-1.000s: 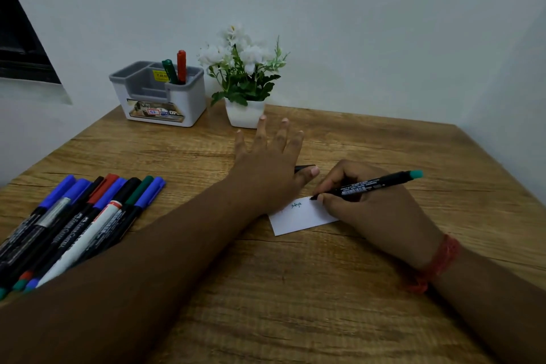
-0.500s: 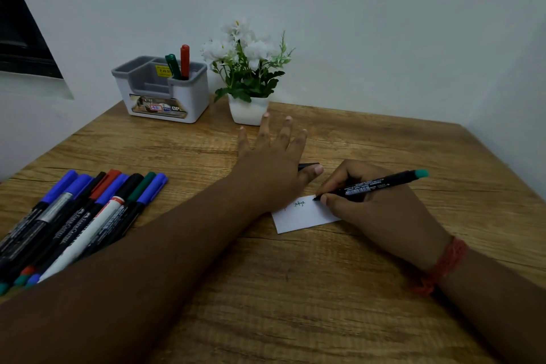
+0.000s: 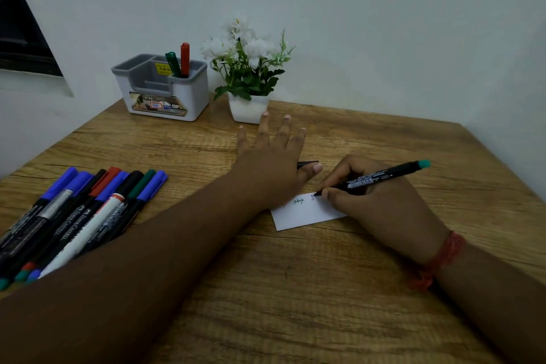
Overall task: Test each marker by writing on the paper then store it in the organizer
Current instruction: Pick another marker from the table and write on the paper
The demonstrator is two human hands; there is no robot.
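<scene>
A small white paper [image 3: 307, 214] lies on the wooden table [image 3: 295, 289], with a little green writing on it. My right hand [image 3: 381, 204] grips a black marker with a teal end [image 3: 381, 179], its tip touching the paper. My left hand [image 3: 271, 165] lies flat with fingers spread, pressing the paper's left edge; a dark cap [image 3: 307, 163] shows just past its thumb. A row of several capped markers [image 3: 76, 216] lies at the left. The grey and white organizer [image 3: 165, 97] stands at the back, holding a green marker [image 3: 172, 63] and a red marker [image 3: 185, 57].
A white pot of white flowers [image 3: 248, 80] stands right of the organizer, just beyond my left fingertips. White walls close the back and right. A dark window frame [image 3: 20, 29] is at the upper left.
The marker tip has moved a little to the right along the paper, and a new stroke appears after the first word. My left hand stays flat. The view has tilted down slightly.
</scene>
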